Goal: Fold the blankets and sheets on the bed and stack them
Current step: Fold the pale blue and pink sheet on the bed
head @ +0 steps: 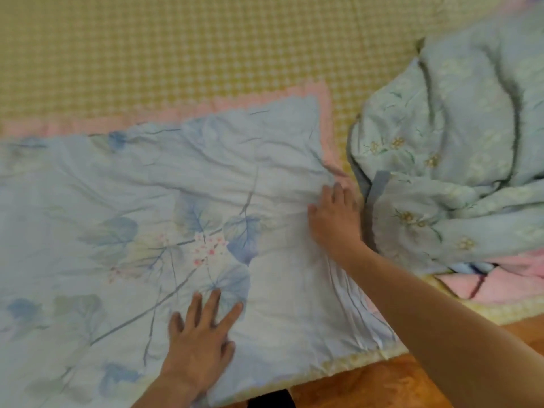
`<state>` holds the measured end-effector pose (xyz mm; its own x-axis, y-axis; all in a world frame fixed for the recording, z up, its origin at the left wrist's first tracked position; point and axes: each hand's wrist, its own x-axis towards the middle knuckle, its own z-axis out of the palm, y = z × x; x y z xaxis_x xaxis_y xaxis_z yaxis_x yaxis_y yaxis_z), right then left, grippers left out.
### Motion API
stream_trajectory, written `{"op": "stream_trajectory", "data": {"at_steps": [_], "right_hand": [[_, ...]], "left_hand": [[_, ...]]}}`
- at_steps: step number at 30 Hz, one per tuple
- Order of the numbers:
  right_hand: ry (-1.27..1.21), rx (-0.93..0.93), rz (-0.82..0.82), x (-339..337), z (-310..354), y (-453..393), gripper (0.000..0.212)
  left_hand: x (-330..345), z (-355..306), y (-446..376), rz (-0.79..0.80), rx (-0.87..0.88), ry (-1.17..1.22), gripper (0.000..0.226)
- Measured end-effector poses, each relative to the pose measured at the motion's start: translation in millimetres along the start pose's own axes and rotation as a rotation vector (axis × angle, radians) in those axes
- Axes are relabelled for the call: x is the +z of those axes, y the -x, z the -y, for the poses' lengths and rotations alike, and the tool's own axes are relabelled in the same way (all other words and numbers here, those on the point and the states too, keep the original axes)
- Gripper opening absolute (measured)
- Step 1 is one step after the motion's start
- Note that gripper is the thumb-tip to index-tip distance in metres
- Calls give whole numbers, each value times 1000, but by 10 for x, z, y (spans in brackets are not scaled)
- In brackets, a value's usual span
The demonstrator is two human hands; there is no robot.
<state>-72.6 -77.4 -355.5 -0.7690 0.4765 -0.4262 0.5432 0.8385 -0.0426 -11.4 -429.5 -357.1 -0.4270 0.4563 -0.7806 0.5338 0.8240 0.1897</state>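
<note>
Two hands flat, fingers spread: our left hand [203,337] and right hand [334,214] press pale-blue floral blanket [147,219]; crumpled blanket [453,148] at three o'clock.

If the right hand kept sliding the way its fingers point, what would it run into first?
Probably the pink border at the leaf-print blanket's far right edge, then the checked yellow bed cover. The right hand points up-frame; depth is uncertain.

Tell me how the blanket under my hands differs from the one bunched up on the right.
The leaf-print blanket lies spread flat with a pink edge showing; the flower-print blanket sits crumpled in a heap. The leaf-print blanket has large blue leaves, while the flower-print blanket has small yellow blossoms. Both hands, left hand and right hand, press only the leaf-print blanket. Both are pale blue.
</note>
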Motion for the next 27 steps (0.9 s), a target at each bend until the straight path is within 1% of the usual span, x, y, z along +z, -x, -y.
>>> {"op": "stream_trajectory", "data": {"at_steps": [1,2,3,4,5,7,8,10,12,13,14,15,16,18,19,20,21,22,23,25,27], "right_hand": [[9,-115,-82,-112,168,-131,57],[34,-260,-123,-194,275,-283,56],[70,-369,-69,-227,263,-496,57],[115,-420,13,-269,188,-731,59],[175,-407,100,-290,59,-956,60],[263,-289,138,-331,-181,-1343,53],[206,-198,140,-402,-193,-1444,52],[-6,-49,71,-555,-50,-1573,54],[-192,26,-60,-630,121,-1682,61],[-256,69,-95,-630,158,-1769,67],[-262,109,-103,-645,180,-1841,72],[-225,125,-98,-637,160,-1918,73],[-153,116,-88,-636,120,-1994,69],[20,38,-119,-686,37,-2049,50],[93,18,-155,-708,-4,-2070,44],[148,20,-204,-735,-4,-2064,44],[186,26,-255,-738,32,-2024,50],[206,10,-316,-727,123,-1900,57],[194,-44,-360,-673,242,-1723,63],[82,-239,-410,-457,545,-1161,70],[-105,-399,-379,-93,864,-363,66]], "left_hand": [[-27,-16,-25,-9,0,9,73],[-52,-21,-39,-25,-1,18,72],[-61,-17,-44,-50,-1,26,70],[-58,-6,-50,-71,2,35,69],[-55,10,-59,-91,9,48,68],[-85,10,-84,-82,17,64,75],[-93,9,-93,-68,17,48,80],[-98,12,-109,-48,27,32,85],[-139,73,-135,-19,43,43,87],[-187,111,-142,-14,48,39,87],[-276,130,-150,-21,61,16,86],[-369,148,-167,-25,68,-12,82],[-450,145,-186,-35,87,-15,75],[-593,119,-233,78,110,4,62],[-669,90,-259,135,96,25,58],[-727,61,-295,185,87,20,54],[-748,39,-328,206,94,8,52],[-748,18,-333,223,92,6,50],[-741,7,-329,235,84,16,48],[-710,19,-302,211,79,10,47],[-659,1,-190,150,61,-9,51]]}}
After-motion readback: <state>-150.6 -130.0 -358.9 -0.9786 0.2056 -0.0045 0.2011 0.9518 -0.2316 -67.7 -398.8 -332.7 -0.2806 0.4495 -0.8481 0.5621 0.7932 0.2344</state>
